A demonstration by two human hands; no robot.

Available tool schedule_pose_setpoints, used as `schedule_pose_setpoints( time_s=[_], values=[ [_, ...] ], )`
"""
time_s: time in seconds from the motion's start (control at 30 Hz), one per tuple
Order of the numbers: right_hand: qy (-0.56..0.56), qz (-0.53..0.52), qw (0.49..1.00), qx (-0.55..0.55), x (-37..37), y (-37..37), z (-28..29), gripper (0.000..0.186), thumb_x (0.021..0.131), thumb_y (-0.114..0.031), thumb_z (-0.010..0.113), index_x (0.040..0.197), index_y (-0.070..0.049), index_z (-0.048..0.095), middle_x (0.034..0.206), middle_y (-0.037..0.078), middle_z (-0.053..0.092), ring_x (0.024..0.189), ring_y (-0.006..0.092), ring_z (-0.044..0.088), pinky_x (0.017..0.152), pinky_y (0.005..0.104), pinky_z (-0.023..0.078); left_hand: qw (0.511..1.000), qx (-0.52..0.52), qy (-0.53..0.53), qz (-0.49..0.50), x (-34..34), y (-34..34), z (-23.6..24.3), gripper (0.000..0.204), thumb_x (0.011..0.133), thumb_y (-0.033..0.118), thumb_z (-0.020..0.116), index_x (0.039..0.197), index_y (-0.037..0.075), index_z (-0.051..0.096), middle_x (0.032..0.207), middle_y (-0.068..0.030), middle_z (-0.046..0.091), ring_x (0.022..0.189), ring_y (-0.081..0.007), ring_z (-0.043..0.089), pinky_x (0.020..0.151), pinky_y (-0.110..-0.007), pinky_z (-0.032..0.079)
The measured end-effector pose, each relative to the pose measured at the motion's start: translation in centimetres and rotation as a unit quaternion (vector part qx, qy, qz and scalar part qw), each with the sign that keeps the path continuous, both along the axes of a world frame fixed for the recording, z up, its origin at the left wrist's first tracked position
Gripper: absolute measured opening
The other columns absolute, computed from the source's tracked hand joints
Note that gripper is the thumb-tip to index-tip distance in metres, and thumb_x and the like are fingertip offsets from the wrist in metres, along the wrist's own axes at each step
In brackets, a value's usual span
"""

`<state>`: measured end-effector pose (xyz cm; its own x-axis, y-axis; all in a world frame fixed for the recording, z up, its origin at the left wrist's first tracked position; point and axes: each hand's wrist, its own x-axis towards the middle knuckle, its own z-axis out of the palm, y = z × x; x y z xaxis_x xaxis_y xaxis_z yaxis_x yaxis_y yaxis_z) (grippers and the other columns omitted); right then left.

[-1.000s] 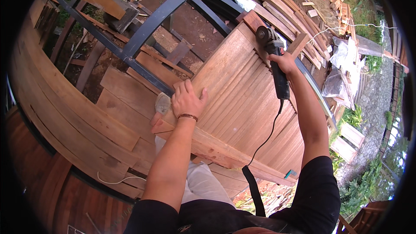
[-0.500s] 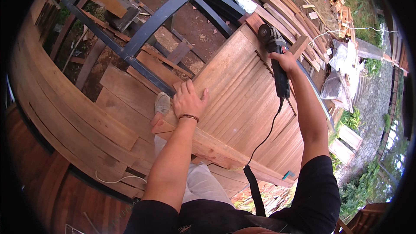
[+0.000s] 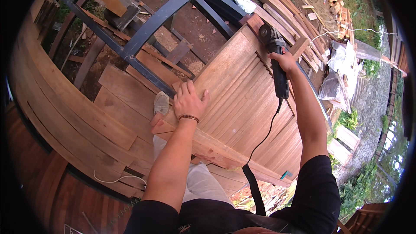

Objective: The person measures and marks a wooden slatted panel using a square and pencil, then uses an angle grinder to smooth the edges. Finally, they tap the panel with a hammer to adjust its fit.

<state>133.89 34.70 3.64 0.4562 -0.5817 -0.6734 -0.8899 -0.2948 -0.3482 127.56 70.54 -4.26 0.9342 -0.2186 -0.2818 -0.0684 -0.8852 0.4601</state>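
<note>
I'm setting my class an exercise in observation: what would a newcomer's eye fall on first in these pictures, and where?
Probably the black, round-disc angle grinder, in the right hand near the far end of the light-brown slatted wooden panel. Next, perhaps, the left hand, laid on the panel's left edge. Then the dark blue-grey metal frame, upper left of centre.

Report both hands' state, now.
Left hand: open, resting on the light-brown slatted wooden panel.
Right hand: closed, holding the long black corded angle grinder.
</note>
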Motion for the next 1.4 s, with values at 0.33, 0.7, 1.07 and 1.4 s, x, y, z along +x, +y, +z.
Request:
schedule_pose_setpoints(
  time_s=[0.33, 0.7, 1.07, 1.4],
  values=[
    [0.0, 0.009, 1.0, 0.0, 0.9, -1.1, -1.0, 0.039, 0.067, -0.029, 0.078, 0.085, 0.002, 0.064, 0.074, 0.01, 0.063, 0.059, 0.0202, 0.062, 0.055, 0.0358, 0.052, 1.0, -0.001, -0.004, -0.001, 0.0, 0.0, -0.3, 0.061, 0.082, 0.045, 0.064, 0.122, 0.002, 0.048, 0.12, -0.0149, 0.054, 0.109, -0.0305, 0.055, 0.089, -0.041, 0.046],
    [-0.011, 0.018, 1.0, -0.005, 2.3, -0.6, -0.5, 0.036, 0.067, -0.029, 0.078, 0.081, 0.002, 0.066, 0.072, 0.011, 0.065, 0.058, 0.0205, 0.062, 0.055, 0.0339, 0.051, 1.0, 0.0, -0.009, 0.001, 0.0, 0.1, -0.2, 0.062, 0.082, 0.046, 0.064, 0.122, 0.002, 0.048, 0.115, -0.0155, 0.057, 0.106, -0.0307, 0.056, 0.088, -0.041, 0.046],
    [-0.009, 0.033, 0.999, -0.014, 3.1, -1.4, -1.0, 0.038, 0.065, -0.031, 0.078, 0.082, 0.001, 0.067, 0.073, 0.01, 0.065, 0.058, 0.0201, 0.061, 0.057, 0.0347, 0.05, 1.0, 0.004, -0.009, 0.001, 0.0, 0.0, -0.2, 0.062, 0.082, 0.046, 0.064, 0.122, 0.002, 0.05, 0.113, -0.0158, 0.057, 0.102, -0.0305, 0.057, 0.086, -0.041, 0.047],
    [-0.01, 0.031, 0.999, -0.011, 4.6, -0.6, -0.3, 0.033, 0.071, -0.029, 0.076, 0.083, -0.002, 0.062, 0.069, 0.008, 0.062, 0.056, 0.0195, 0.062, 0.053, 0.0332, 0.05, 1.0, 0.0, -0.02, 0.004, -0.1, 0.1, -0.6, 0.062, 0.082, 0.047, 0.064, 0.122, 0.002, 0.05, 0.109, -0.0148, 0.057, 0.1, -0.0299, 0.056, 0.085, -0.041, 0.047]
  ],
)
